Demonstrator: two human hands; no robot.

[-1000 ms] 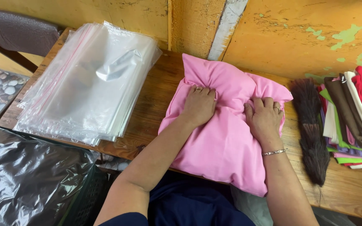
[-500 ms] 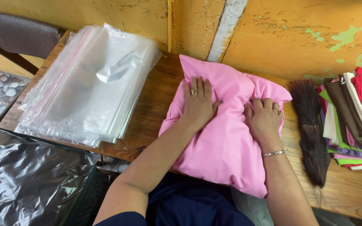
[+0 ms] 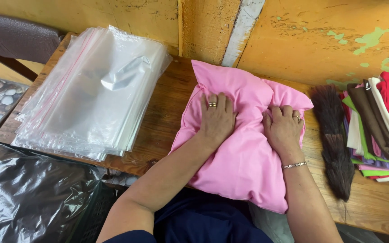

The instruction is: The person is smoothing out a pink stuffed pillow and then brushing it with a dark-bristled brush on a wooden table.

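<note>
The left hand (image 3: 217, 118) lies palm down with its fingers stretched flat and only slightly spread, a ring on one of them, pressing into the upper middle of a pink cloth bundle (image 3: 244, 153). The right hand (image 3: 284, 128) rests just beside it, fingers bent at the knuckles and bunched into a puckered fold of the cloth, also ringed, with a thin metal bracelet (image 3: 293, 165) at the wrist. Neither hand grips anything closed; both bear down on the fabric. The bundle is soft, smooth and matt, roughly pillow-shaped, creased where the hands sink in, and it lies on a worn brown wooden table (image 3: 158, 126), its near end hanging over the table's front edge toward the person. Both forearms rise from the bottom of the view and angle inward to the cloth. To the left of the bundle, apart from it, one thick stack of clear, glossy plastic bags (image 3: 91, 94) with faint pink sealing strips lies flat. To the right lies one dark, bristly brush (image 3: 334, 135), and beyond it one pile of folded cloths (image 3: 379, 126) in red, white, brown, green and purple. A crinkled black plastic sheet (image 3: 28, 193) sits lower left, below the table's edge. Behind stands a peeling yellow wall (image 3: 320, 40).
</note>
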